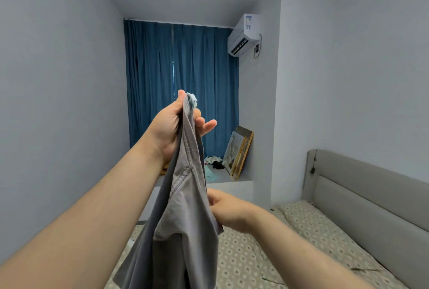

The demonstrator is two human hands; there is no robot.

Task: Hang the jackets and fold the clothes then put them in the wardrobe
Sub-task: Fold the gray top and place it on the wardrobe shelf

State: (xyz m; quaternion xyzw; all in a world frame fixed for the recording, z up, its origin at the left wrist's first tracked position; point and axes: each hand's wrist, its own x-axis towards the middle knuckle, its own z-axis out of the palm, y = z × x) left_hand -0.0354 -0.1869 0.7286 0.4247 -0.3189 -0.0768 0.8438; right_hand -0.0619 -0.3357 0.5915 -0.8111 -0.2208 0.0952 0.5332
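Here, the grey garment (185,219) is hanging in the air over the bed (301,242), its long axis running from 12 o'clock down to 6 o'clock. The left hand (176,123) is pinching the bunched top end at 12 o'clock. The right hand (227,209) is lying against the garment's edge at 3 o'clock, lower down. Its fingers are hiding behind the cloth, so I cannot tell whether it is gripping. By my judgement, the right hand is sitting nearer the free edge for spreading it.

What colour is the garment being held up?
Plain grey; the garment shows best in the head view.
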